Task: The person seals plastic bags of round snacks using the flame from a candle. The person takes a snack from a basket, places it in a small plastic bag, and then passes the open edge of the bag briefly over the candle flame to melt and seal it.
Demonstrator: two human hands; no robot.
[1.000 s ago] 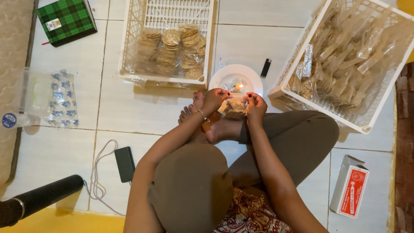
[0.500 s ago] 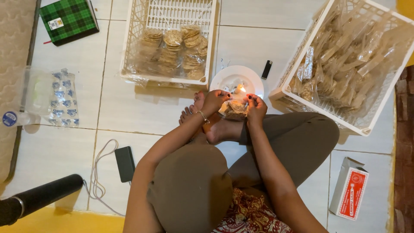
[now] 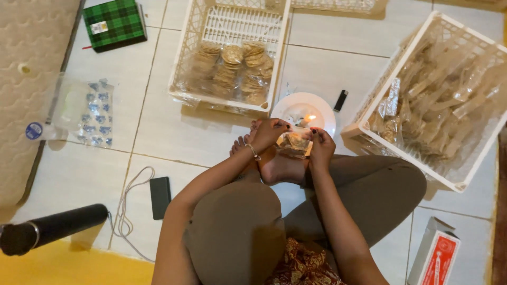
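Two crates flank the sitter on the tiled floor (image 3: 158,132). Left crate (image 3: 193,63) holds stacked crackers, within reach. Left hand (image 3: 269,133) and right hand (image 3: 319,148) each pinch an end of a small clear cracker packet (image 3: 293,142), stretched just beside the candle flame (image 3: 309,118) on the white plate (image 3: 288,108), seemingly for sealing. Right crate (image 3: 454,179) holds bagged packets.

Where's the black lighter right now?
In the head view the black lighter lies on the floor tiles right of centre, just right of the white plate with the flame, and left of the right-hand white basket.
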